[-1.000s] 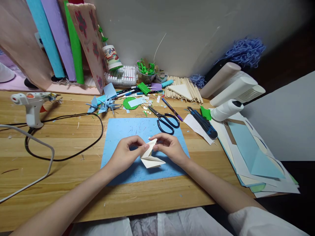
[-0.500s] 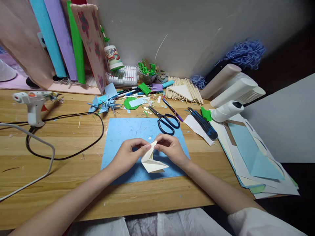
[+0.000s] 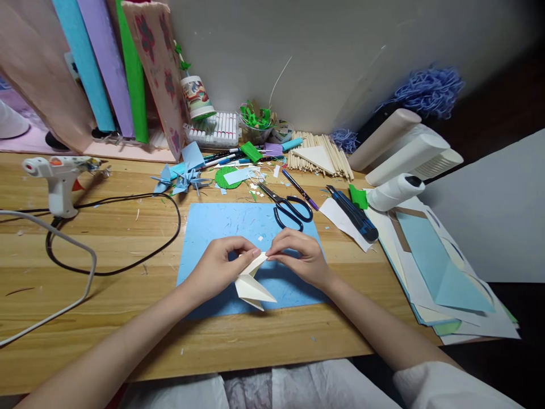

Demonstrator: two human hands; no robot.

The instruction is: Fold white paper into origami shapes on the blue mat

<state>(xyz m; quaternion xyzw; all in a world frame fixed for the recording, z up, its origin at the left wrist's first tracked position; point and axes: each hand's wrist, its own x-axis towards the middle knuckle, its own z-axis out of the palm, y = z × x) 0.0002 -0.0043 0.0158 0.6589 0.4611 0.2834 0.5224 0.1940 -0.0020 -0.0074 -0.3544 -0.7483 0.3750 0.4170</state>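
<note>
A cream folded-paper piece (image 3: pixel 251 286) with pointed flaps hangs over the blue sheet (image 3: pixel 221 221) on the table. My left hand (image 3: pixel 221 266) pinches its upper edge between thumb and fingers. At the paper's upper right tip, my right hand (image 3: pixel 303 258) closes thumb and fingertips on it. Two points of the paper fan out below, toward me. Black-handled scissors (image 3: pixel 289 209) lie just beyond my right hand, partly on the blue sheet.
A glue gun (image 3: pixel 59 184) with looped cables stands left. Blue folded-paper pieces (image 3: pixel 187 179), pens and scraps lie behind the sheet. To the right are a utility knife (image 3: pixel 352 213), a thread spool (image 3: pixel 394 192) and stacked paper (image 3: pixel 430 261). Wooden sticks (image 3: pixel 321 156) are piled at the back.
The folded paper has tilted, its lower points swinging left and slightly down. My right hand has shifted a little right, its fingers now stretched toward the tip. My left hand keeps its pinch.
</note>
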